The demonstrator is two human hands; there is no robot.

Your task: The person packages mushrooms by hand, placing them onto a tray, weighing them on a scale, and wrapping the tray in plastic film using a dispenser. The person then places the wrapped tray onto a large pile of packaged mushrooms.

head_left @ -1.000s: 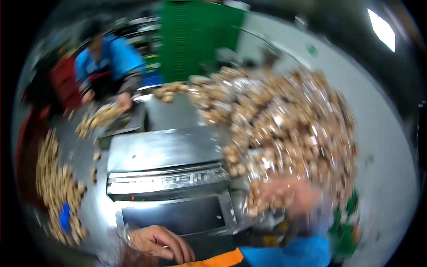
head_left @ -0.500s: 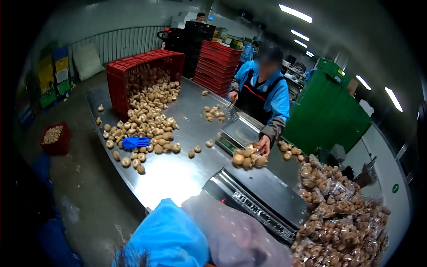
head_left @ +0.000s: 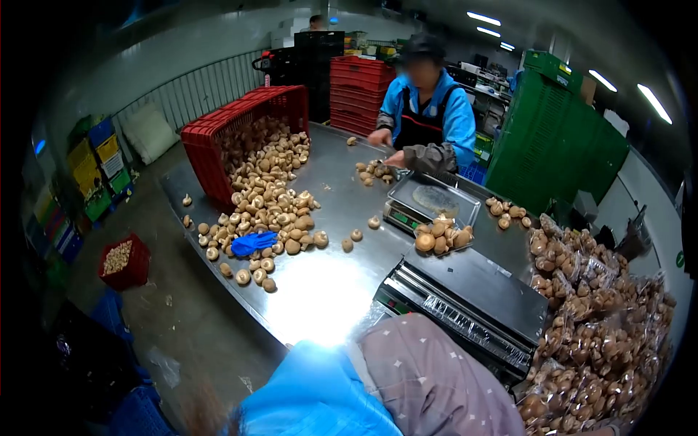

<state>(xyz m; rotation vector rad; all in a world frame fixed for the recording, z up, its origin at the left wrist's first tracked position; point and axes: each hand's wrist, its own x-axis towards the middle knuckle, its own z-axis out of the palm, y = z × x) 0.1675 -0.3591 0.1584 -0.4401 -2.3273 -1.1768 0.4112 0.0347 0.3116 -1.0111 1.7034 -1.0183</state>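
Neither of my hands shows. At the bottom edge I see my blue garment and my mauve patterned sleeve, bent in front of the film-wrapping machine. A portion of shiitake mushrooms sits on the machine's far edge, close to the weighing scale. Across the table a co-worker in blue stretches both hands toward a small group of loose mushrooms beside the scale.
On the steel table, a tipped red crate spills mushrooms around a blue glove. Wrapped mushroom packs are heaped on the right. Red crates and a green crate stack stand behind.
My view has shifted, so the table appears farther right. The co-worker's hand has let go of the mushroom portion by the machine and moved back to the loose mushrooms.
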